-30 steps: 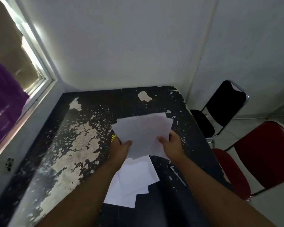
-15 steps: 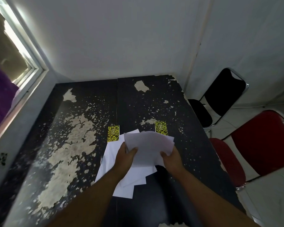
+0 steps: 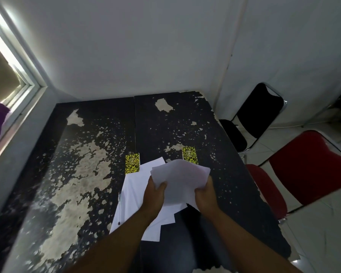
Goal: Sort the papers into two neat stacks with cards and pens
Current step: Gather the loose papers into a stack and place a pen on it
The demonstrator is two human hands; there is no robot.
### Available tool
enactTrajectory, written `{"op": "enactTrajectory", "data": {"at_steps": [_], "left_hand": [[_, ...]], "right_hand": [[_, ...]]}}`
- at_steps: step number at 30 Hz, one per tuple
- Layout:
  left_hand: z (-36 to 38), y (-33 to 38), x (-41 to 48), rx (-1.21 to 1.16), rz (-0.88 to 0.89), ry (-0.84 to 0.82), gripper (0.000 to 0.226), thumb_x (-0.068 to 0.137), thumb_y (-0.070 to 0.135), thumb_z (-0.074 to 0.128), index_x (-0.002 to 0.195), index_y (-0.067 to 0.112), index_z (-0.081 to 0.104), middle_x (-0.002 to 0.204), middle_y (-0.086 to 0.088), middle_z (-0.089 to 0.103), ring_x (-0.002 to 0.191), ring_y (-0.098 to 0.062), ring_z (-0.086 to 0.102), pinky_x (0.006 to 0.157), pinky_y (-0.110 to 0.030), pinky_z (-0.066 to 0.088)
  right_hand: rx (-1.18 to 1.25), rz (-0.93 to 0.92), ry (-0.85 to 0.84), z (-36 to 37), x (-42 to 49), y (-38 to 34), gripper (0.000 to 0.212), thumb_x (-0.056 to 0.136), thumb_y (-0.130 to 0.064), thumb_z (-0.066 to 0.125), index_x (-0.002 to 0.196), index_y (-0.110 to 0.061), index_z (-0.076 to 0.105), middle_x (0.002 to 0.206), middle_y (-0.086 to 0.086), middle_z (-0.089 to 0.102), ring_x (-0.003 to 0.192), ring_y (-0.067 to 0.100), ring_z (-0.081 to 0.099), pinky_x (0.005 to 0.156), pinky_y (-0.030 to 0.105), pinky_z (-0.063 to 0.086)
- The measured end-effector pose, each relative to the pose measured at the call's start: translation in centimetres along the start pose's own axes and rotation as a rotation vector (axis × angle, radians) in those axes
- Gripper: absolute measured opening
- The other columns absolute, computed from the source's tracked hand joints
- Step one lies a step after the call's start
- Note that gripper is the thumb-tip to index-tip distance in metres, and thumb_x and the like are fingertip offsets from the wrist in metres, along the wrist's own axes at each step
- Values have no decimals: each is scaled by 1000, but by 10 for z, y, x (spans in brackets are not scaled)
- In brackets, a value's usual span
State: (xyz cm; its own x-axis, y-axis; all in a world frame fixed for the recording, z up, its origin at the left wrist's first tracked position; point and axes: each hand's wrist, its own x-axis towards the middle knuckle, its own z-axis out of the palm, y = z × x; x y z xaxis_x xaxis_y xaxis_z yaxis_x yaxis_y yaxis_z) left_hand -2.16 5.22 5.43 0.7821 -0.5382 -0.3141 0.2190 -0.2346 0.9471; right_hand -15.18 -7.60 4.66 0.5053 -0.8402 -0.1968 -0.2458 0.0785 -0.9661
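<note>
I hold a loose bundle of white papers (image 3: 182, 179) above the table with both hands. My left hand (image 3: 154, 196) grips its lower left edge, my right hand (image 3: 206, 197) its lower right edge. Under the bundle lie more white sheets (image 3: 135, 196), fanned out unevenly on the table. A pen (image 3: 119, 208) rests along the left edge of those sheets. Two yellow-and-black patterned cards sit just beyond the papers: the left card (image 3: 132, 163) touches the sheets' far corner, the right card (image 3: 189, 155) is partly covered by the held bundle.
The black table (image 3: 83, 174) has worn, peeling paint and stands against a white wall. A window (image 3: 6, 75) is on the left. A black chair (image 3: 254, 117) and a red chair (image 3: 307, 168) stand close to the table's right edge.
The held bundle has come down and nearer to me, and the view has tilted. Both yellow cards and the pen, hidden a second ago, are in sight.
</note>
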Motion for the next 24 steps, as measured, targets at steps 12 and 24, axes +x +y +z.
{"op": "enactTrajectory", "data": {"at_steps": [12, 24], "left_hand": [[-13, -20, 11, 198, -85, -36, 52, 104, 37, 54, 150, 21, 39, 141, -2, 56, 122, -26, 58, 98, -37, 51], [22, 25, 82, 244, 63, 59, 41, 100, 33, 62, 136, 34, 42, 126, 9, 58, 111, -15, 61, 90, -31, 53]], "right_hand": [[-138, 242, 24, 19, -9, 4, 39, 100, -2, 50, 135, -17, 57, 115, -6, 61, 109, 16, 61, 88, 31, 49], [-75, 107, 29, -2, 62, 8, 43, 100, 3, 53, 138, -15, 61, 125, -5, 68, 108, -2, 62, 85, 9, 48]]}}
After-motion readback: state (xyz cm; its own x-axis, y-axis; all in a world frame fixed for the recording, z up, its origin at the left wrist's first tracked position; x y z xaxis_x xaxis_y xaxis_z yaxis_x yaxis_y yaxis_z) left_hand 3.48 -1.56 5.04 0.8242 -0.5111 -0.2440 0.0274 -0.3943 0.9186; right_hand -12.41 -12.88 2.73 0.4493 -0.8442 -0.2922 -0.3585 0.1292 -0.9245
